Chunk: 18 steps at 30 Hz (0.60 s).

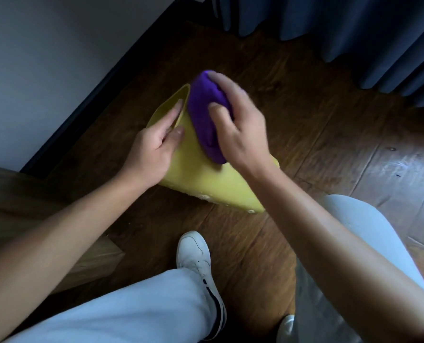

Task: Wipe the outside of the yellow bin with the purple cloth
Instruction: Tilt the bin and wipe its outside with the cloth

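Observation:
The yellow bin (206, 179) lies tipped on its side on the wooden floor, its open mouth toward the wall at the upper left. My left hand (154, 147) grips the bin's rim, fingers inside the mouth and thumb on the outer wall. My right hand (235, 122) presses the bunched purple cloth (206, 112) against the bin's upper outer side near the rim. The right hand is slightly blurred. Small white marks dot the bin's base edge.
A white wall with a dark skirting board (82, 112) runs along the left. Blue curtains (354, 33) hang at the back right. A wooden furniture edge (13, 206) stands at left. My white shoe (196, 256) and pale trouser legs are below the bin.

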{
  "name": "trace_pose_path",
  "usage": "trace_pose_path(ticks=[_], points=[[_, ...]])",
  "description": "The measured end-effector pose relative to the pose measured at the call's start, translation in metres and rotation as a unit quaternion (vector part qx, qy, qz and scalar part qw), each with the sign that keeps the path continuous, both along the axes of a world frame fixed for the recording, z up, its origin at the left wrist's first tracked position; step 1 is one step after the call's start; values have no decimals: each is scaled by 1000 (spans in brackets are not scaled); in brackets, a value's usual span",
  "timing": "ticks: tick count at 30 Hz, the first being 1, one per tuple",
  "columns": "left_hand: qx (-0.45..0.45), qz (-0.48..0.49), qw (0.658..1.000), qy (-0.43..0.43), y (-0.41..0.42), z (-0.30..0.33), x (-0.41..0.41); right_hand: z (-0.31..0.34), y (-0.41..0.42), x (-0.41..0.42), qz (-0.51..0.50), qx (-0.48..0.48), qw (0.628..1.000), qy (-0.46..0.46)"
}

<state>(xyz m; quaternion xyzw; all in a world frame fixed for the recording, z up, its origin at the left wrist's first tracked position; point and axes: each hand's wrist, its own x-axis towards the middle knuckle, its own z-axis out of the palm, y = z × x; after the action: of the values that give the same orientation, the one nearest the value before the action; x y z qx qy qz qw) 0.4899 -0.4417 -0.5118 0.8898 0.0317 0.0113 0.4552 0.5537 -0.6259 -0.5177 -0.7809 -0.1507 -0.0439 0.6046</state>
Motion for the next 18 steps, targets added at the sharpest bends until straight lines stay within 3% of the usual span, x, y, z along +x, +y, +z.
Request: trace_pose_path(ticks=[3, 8, 18], points=[[33, 6, 998, -44, 1, -1, 2, -6, 29, -10, 8, -48, 999, 8], [54, 52, 997, -33, 14, 1, 3, -27, 37, -8, -31, -92, 995, 35], [57, 103, 993, -21, 44, -5, -4, -101, -25, 6, -96, -206, 964, 140]])
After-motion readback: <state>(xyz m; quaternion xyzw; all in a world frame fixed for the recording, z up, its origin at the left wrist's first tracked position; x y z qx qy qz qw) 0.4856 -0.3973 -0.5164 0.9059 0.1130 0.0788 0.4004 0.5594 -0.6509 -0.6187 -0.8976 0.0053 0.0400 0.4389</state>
